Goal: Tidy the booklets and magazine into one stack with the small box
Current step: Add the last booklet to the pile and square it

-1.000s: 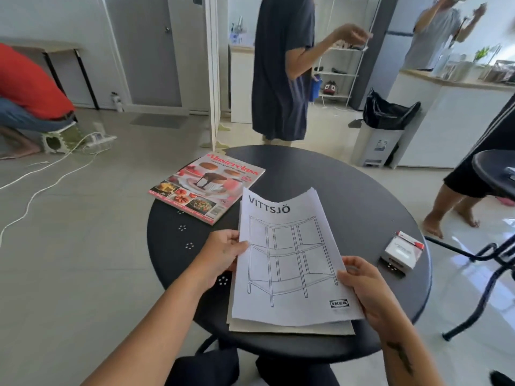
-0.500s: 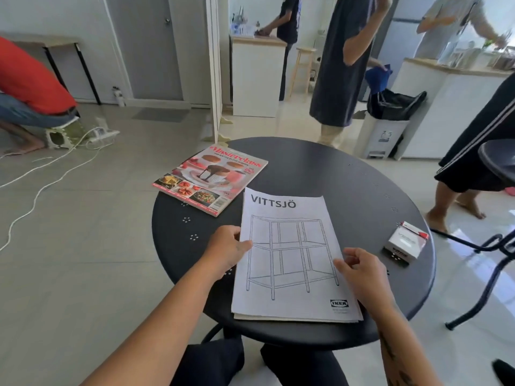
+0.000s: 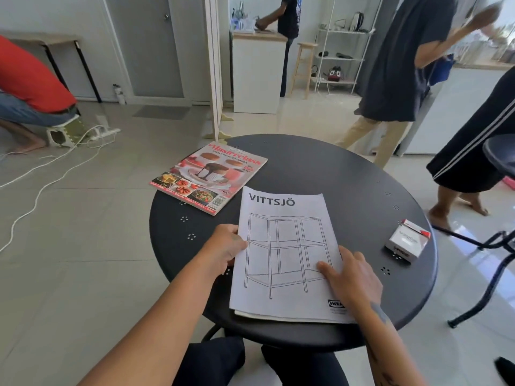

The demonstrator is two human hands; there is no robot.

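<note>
A white VITTSJÖ booklet [image 3: 284, 246] lies flat on a second, cream booklet whose edge shows beneath it, near the front of the round black table [image 3: 334, 174]. My left hand [image 3: 225, 246] grips the booklets' left edge. My right hand [image 3: 351, 277] rests flat on the top booklet's right side, fingers spread. A red cooking magazine [image 3: 209, 176] lies at the table's far left, partly over the edge. A small white box with red trim [image 3: 407, 242] sits at the table's right, apart from the booklets.
Another black stool or table [image 3: 500, 151] stands at the right. A person in dark clothes [image 3: 395, 73] walks behind the table. A person in red [image 3: 30, 84] crouches at far left beside white cables [image 3: 41, 176] on the floor.
The booklets, held up off the table a second ago, now lie flat. My right hand slid onto the top page. The person behind walked to the right.
</note>
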